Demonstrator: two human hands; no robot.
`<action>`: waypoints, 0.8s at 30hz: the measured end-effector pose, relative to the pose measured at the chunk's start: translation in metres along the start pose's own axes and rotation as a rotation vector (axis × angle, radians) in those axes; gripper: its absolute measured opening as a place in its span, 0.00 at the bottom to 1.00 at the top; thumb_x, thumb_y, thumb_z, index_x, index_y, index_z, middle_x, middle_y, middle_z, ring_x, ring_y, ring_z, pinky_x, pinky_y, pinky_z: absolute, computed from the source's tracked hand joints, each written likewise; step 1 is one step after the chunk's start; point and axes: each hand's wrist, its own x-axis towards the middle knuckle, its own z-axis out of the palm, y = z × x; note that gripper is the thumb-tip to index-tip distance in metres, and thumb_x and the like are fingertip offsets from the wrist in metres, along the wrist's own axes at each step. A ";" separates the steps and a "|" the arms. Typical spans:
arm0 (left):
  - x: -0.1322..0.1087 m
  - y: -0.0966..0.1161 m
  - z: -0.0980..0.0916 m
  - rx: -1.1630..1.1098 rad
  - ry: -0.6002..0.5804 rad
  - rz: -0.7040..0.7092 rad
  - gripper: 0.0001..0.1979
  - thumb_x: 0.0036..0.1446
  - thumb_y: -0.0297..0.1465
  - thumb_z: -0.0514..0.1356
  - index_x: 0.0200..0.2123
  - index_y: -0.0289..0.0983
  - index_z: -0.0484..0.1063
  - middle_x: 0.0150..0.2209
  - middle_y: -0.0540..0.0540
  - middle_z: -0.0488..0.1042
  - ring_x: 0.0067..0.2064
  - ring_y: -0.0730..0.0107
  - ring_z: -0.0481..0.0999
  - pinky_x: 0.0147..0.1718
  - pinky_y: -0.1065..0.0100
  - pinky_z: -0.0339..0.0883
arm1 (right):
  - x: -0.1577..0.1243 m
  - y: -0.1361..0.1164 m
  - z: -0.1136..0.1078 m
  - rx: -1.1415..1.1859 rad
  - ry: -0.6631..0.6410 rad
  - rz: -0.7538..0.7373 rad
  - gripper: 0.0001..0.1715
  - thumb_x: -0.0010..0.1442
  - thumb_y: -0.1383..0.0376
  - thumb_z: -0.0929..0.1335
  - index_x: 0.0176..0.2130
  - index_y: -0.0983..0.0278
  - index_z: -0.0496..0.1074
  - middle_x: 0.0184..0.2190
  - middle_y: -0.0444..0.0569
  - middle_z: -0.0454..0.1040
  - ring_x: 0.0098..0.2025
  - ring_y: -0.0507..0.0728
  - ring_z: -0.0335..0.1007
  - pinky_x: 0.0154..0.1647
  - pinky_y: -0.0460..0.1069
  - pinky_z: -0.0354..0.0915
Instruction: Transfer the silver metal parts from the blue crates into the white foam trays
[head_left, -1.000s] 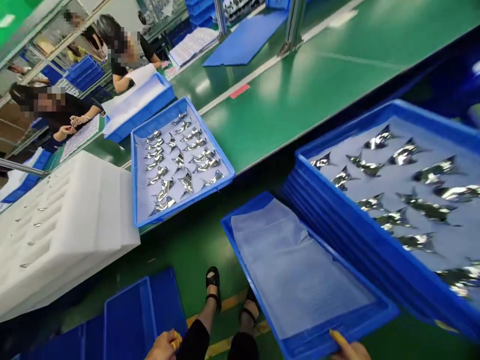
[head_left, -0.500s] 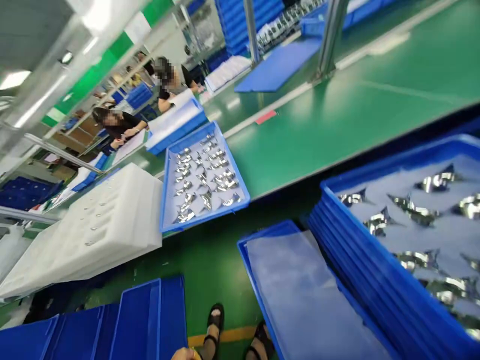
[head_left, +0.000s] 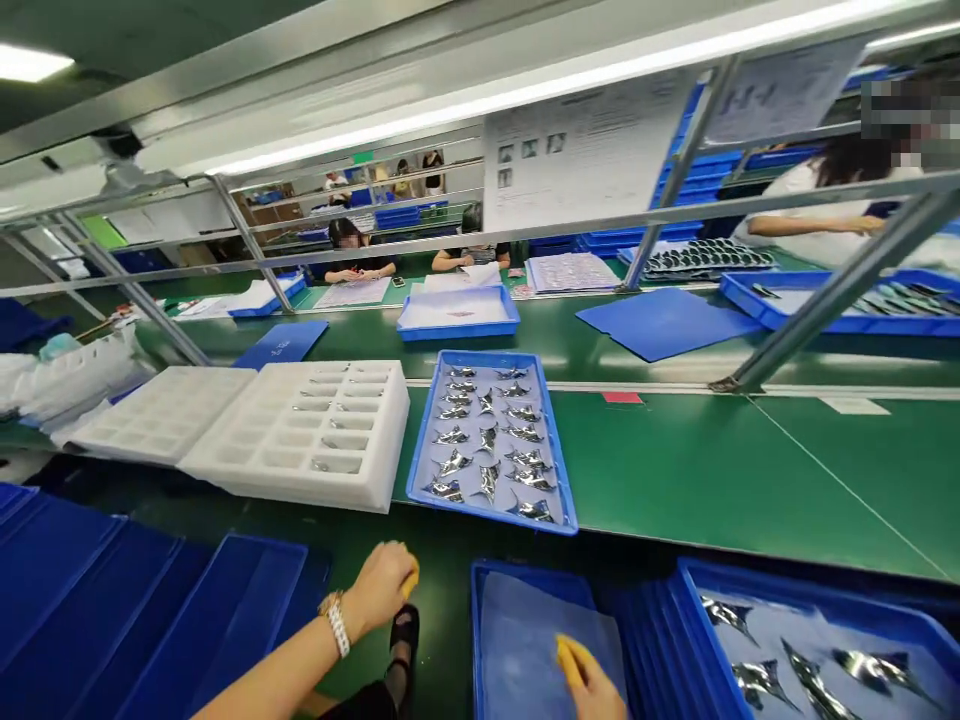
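Note:
My left hand [head_left: 384, 585], with a white watch [head_left: 335, 622] at the wrist, is over the floor in front of the bench. Its fingers are curled in, yellow covering shows at the fingertips, and no object sticks out. At the bottom edge my right hand [head_left: 592, 688] hangs above a blue tray lined with a translucent sheet [head_left: 544, 615]. Yellow coverings [head_left: 574, 655] sit on its outstretched fingers, and nothing shows between them. Beyond both hands, a blue tray [head_left: 566, 500] on the bench holds rows of shiny curved metal parts [head_left: 487, 440].
White foam trays [head_left: 382, 455] with slots stand left on the green bench [head_left: 675, 460]. A tray stack [head_left: 694, 610] with metal parts on top is at lower right. Blue trays [head_left: 262, 590] fill the lower left. Metal posts [head_left: 825, 290] cross the bench; people sit beyond.
My view has levelled and turned toward the bench. Both hands have come into fuller view; earlier only a bit of one hand showed at the bottom edge.

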 end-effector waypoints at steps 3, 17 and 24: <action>0.048 0.007 -0.045 0.072 0.112 0.145 0.12 0.66 0.30 0.52 0.38 0.37 0.75 0.39 0.41 0.73 0.46 0.61 0.69 0.48 0.60 0.61 | 0.035 -0.068 -0.006 -0.041 0.025 -0.144 0.30 0.50 0.42 0.63 0.40 0.57 0.80 0.38 0.50 0.82 0.41 0.65 0.79 0.43 0.55 0.75; 0.206 -0.025 0.004 0.163 -0.131 -0.111 0.20 0.59 0.30 0.57 0.53 0.38 0.78 0.62 0.33 0.69 0.70 0.36 0.47 0.64 0.32 0.33 | 0.197 -0.258 0.095 -0.987 -0.200 -0.725 0.23 0.63 0.72 0.61 0.54 0.63 0.73 0.51 0.54 0.75 0.53 0.59 0.67 0.51 0.49 0.63; 0.207 -0.037 0.027 0.043 -0.124 -0.177 0.16 0.56 0.28 0.62 0.48 0.35 0.80 0.62 0.33 0.69 0.71 0.41 0.47 0.67 0.37 0.33 | 0.228 -0.256 0.119 -1.156 -0.342 -0.908 0.21 0.61 0.77 0.59 0.42 0.65 0.77 0.41 0.59 0.76 0.48 0.64 0.70 0.42 0.53 0.65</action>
